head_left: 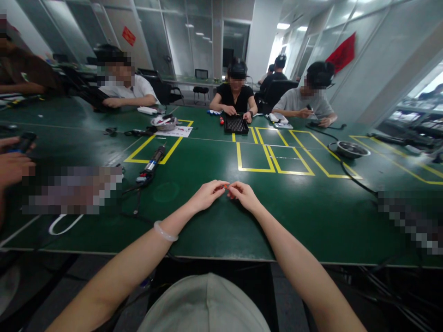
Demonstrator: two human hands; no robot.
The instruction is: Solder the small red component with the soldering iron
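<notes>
Over the green table [194, 230], my left hand [209, 193] and my right hand [243, 195] meet, fingertips almost touching. Between them is a small red-orange piece [225, 186], too small and too covered by fingers to name its kind. The fingers of both hands are closed in a pinch around it. A pale translucent bangle [165, 232] circles my left wrist. Further left of my left hand, an electric screwdriver [152, 162] lies on the table with its tip pointing away.
Yellow tape outlines [258, 170] mark the tabletop ahead. A metal bowl [353, 150] stands at right with a black cable around it; another bowl [164, 122] stands back left. Across the table, a person [232, 99] works at a black tray [236, 124]. Another person's hand [15, 161] is at left.
</notes>
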